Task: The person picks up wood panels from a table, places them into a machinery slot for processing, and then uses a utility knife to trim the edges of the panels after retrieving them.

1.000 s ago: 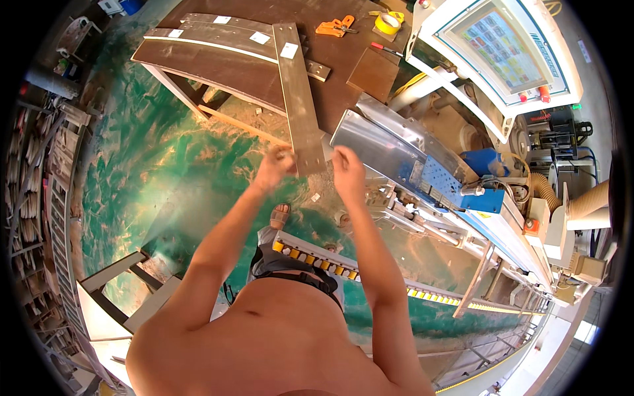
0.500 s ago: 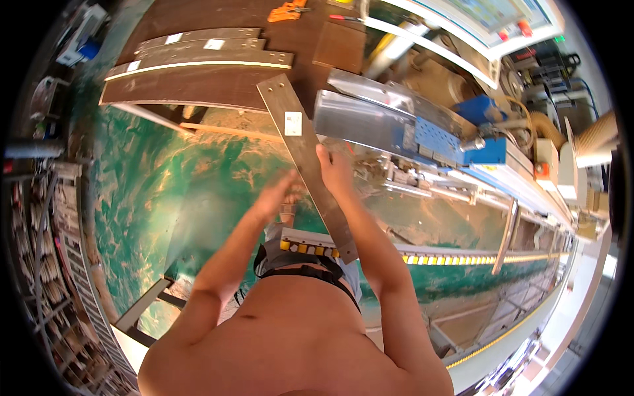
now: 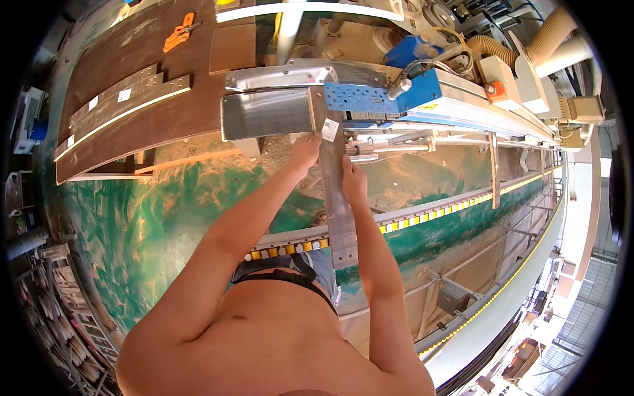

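the long flat metal bar (image 3: 335, 198) is held between both hands above the green floor, its far end laid on the shiny metal bed (image 3: 267, 112) of the machine and its near end, with a row of small holes, projecting back toward the body. the left hand (image 3: 305, 153) is closed on the left edge of the bar, just below a small white label (image 3: 330, 129) stuck to its face; the right hand (image 3: 353, 181) is closed on the right edge, slightly nearer the body. the bar is judged to be partly fed onto the machine: its leading end is already resting beside the blue perforated plate (image 3: 360, 98), while most of its length remains unsupported and carried by the hands, so seating and alignment appear still to be done. whether the end is against a stop cannot be told. to the left, a dark brown workbench (image 3: 132, 72) is seen carrying several similar bars (image 3: 122, 102) with labels, an orange clamp-like tool (image 3: 178, 34) and a square brown board (image 3: 232, 47). a long rail with yellow-and-black markings (image 3: 422, 214) runs to the right below the hands. beyond the machine, a grey control box with a red button (image 3: 495, 76) and ribbed extraction hoses (image 3: 528, 43) are visible. the floor (image 3: 145, 224) is painted green, worn and dusty. racks of stored metal parts (image 3: 59, 310) line the left rim of the view.
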`<state>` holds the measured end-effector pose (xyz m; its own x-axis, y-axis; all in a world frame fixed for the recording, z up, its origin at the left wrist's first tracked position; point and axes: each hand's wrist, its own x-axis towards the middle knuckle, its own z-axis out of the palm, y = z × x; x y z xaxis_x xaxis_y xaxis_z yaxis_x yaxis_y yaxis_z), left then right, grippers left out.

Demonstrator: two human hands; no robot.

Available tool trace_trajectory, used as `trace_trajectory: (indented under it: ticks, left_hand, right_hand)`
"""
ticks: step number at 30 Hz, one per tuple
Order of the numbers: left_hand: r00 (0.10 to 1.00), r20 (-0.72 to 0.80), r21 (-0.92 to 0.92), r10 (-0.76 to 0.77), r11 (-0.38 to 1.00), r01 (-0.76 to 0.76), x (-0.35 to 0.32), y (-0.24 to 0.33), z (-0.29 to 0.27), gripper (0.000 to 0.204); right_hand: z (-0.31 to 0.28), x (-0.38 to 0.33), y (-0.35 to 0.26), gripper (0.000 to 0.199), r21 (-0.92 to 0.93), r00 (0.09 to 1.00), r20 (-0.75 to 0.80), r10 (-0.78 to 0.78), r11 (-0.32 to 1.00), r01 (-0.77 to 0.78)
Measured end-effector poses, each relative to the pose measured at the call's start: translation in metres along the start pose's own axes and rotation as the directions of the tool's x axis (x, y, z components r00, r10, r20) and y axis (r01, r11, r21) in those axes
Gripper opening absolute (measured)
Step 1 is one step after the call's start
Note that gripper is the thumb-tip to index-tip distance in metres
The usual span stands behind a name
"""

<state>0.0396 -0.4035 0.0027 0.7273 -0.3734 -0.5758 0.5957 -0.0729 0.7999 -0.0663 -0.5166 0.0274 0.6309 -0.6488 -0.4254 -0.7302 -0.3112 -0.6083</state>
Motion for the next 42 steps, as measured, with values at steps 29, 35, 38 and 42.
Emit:
trace_trajectory:
  ticks: [29, 35, 38, 42]
  left_hand:
    - [0.968, -0.238, 0.061, 0.075, 0.996, -0.062, 0.039, -0.018, 0.159, 0.035]
    - [0.946, -0.299, 0.220, 0.123, 0.974, -0.058, 0.041, -0.012, 0.210, 0.037]
    - [0.974, -0.220, 0.158, 0.047, 0.987, -0.012, 0.049, -0.008, 0.235, 0.036]
    - [0.972, -0.206, 0.163, 0.113, 0.983, -0.080, 0.082, -0.020, 0.266, 0.033]
  right_hand:
    - [-0.106, 0.131, 0.052, 0.054, 0.291, 0.964, 0.093, -0.247, 0.933, 0.211]
    - [-0.130, 0.156, 0.081, 0.054, 0.331, 0.967, 0.065, -0.247, 0.919, 0.212]
    - [-0.142, 0.178, 0.098, 0.057, 0.279, 0.960, 0.058, -0.274, 0.928, 0.248]
    - [-0.181, 0.194, 0.101, 0.061, 0.276, 0.974, 0.092, -0.208, 0.945, 0.176]
